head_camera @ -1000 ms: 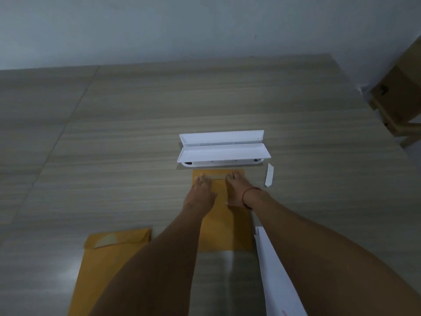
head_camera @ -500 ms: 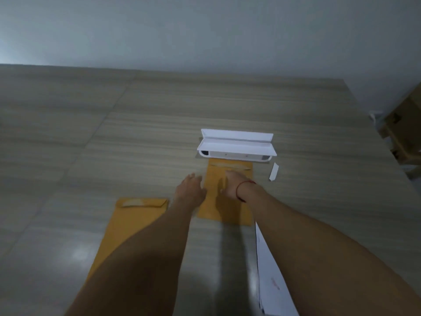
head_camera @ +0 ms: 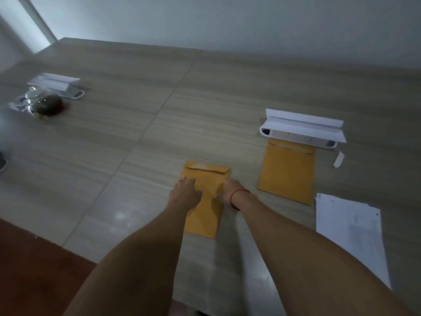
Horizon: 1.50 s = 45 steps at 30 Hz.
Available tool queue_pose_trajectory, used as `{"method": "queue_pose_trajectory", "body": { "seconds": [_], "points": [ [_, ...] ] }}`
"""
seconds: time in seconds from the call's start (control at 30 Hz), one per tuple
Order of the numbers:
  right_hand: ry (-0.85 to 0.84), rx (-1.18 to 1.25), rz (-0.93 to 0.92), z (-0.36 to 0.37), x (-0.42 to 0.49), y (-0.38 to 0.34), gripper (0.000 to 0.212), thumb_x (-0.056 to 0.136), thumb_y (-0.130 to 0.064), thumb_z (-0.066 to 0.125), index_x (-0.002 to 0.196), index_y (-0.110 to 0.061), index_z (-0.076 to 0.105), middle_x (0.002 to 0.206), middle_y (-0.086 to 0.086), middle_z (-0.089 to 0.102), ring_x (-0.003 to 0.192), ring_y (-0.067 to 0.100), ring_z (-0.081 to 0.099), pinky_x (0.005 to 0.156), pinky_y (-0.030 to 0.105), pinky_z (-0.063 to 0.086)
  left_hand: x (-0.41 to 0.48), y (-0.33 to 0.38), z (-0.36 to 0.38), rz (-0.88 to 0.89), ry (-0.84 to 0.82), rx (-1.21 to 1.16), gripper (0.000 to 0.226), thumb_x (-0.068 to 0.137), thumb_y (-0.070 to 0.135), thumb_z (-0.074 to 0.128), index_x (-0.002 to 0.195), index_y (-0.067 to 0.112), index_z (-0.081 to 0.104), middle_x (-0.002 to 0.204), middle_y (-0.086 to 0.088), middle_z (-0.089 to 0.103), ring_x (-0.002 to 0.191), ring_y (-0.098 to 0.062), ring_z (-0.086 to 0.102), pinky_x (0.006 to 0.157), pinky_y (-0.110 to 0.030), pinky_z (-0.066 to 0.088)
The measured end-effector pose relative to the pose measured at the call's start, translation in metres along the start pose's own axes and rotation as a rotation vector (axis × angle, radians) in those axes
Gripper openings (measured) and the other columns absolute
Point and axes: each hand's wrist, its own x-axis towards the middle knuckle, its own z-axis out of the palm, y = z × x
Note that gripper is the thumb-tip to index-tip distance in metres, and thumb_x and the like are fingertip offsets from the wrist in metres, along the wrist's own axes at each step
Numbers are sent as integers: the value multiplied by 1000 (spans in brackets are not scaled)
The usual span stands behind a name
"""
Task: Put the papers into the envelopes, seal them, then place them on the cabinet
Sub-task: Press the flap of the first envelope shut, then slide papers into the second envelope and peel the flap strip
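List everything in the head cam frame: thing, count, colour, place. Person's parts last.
Flat paper envelopes: 2, orange-yellow; one under both hands, one right of it, top edge against the white tray.
Long white tray-like holder: 1, right of centre.
Printed paper sheets: white stack, count unclear, right near edge.
Small paper strip: 1, white, beside tray.
Second white holder: 1, far left.
Clear plastic bag with dark contents: 1, far left, blurred.
Wood-grain table: 1, grey-brown.
Left hand, right hand: on near envelope; red string on right wrist.
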Motion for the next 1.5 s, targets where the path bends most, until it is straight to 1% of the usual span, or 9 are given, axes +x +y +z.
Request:
{"method": "queue_pose_trajectory", "body": {
  "seconds": [0.13,0.27,0.47,0.77,0.9,1.13,1.2,1.37,1.5],
  "points": [
    [138,122,179,26,9,-11,60,88,-36,64,137,-9,42,138,13,42,127,32,47,97,40,46,8,-28,15,3,-21,-79,63,93,41,50,146,16,29,158,-15,14,147,-29,16,115,-45,27],
    [236,382,343,40,17,-21,76,78,-36,77,138,-9,37,140,14,42,129,33,46,101,42,45,13,-41,23,31,65,-105,52,91,39,50,138,17,42,152,-11,30,138,-31,31,110,-47,36],
    [242,726,439,43,21,-21,47,80,-24,77,118,-2,60,122,15,64,111,32,63,88,37,54,11,-36,7,-27,124,-128,46,91,32,51,131,12,44,135,-12,44,127,-32,41,106,-45,39],
    [225,879,299,8,-17,2,18,89,-4,47,102,-9,60,86,9,58,77,24,57,61,26,43,-8,15,-3,-73,108,-232,59,93,40,48,139,8,31,138,-16,41,128,-37,41,102,-48,38],
    [314,864,317,-19,-44,54,24,89,-2,45,69,-16,46,65,4,45,56,19,44,49,24,33,-16,61,6,17,30,-302,65,92,38,54,144,11,26,142,-15,38,128,-36,44,100,-47,42],
    [410,654,421,-30,-79,142,7,90,-3,52,93,-10,54,103,16,59,90,28,57,72,29,44,-47,135,54,127,30,-232,69,85,33,65,141,14,31,133,-11,43,122,-30,48,94,-40,45],
    [413,607,409,-29,-80,152,24,90,-3,54,114,-5,55,112,16,61,101,32,61,77,31,47,-49,144,66,105,29,-224,67,85,31,66,140,16,31,130,-10,42,120,-31,48,91,-40,46],
    [448,337,446,-19,-72,165,46,86,-10,58,131,-8,48,127,13,54,118,30,54,96,37,46,-48,149,83,96,55,-22,55,85,30,65,130,13,39,129,-13,41,123,-33,42,99,-43,41],
    [431,194,315,-15,-62,176,24,92,-9,52,113,-11,60,122,11,55,113,29,55,95,38,50,-43,153,94,230,130,145,46,88,36,56,126,11,44,126,-11,44,120,-29,42,98,-39,40]
  ]
}}
